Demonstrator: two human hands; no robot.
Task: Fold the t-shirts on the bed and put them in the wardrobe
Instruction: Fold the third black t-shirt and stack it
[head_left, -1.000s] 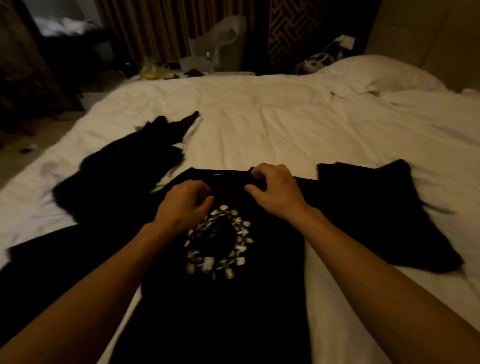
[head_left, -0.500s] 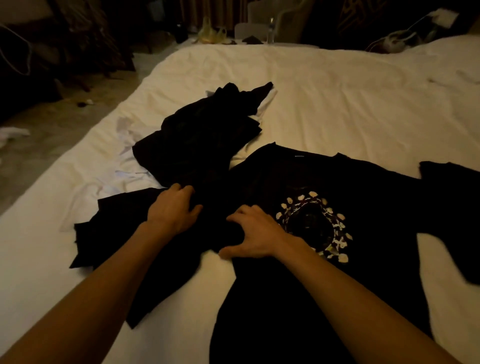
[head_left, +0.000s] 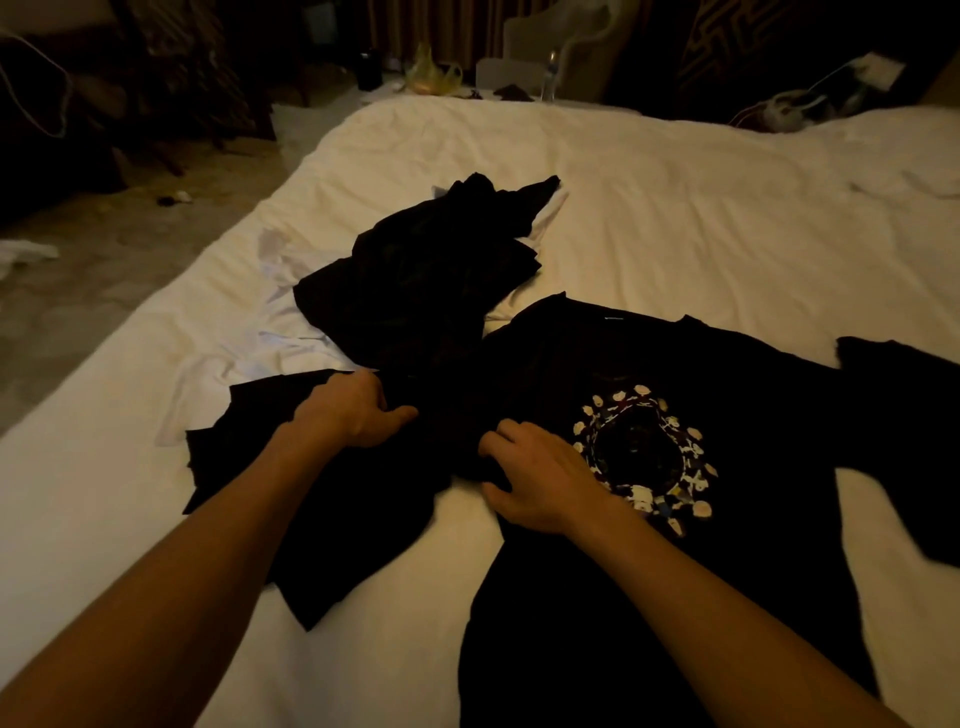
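– Left hand (head_left: 353, 410) and right hand (head_left: 545, 478) went from collar to sleeve; one second elapsed.
– Grip? Shirt position?
– My fingers curled, both hands clamped on printed t-shirt (head_left: 753, 405), flat on bed (head_left: 675, 208) beside crumpled black pile (head_left: 426, 280).

— Where are our hands?
— Our left hand (head_left: 353, 410) lies on the spread sleeve of the black t-shirt (head_left: 753, 441), fingers bent into the cloth; we can't tell if it grips. Our right hand (head_left: 540, 478) pinches a fold by the armpit.
— And around us?
— A crumpled dark pile (head_left: 426, 280) lies just beyond on the white bed (head_left: 675, 208), and another dark garment (head_left: 904, 415) at the right edge.
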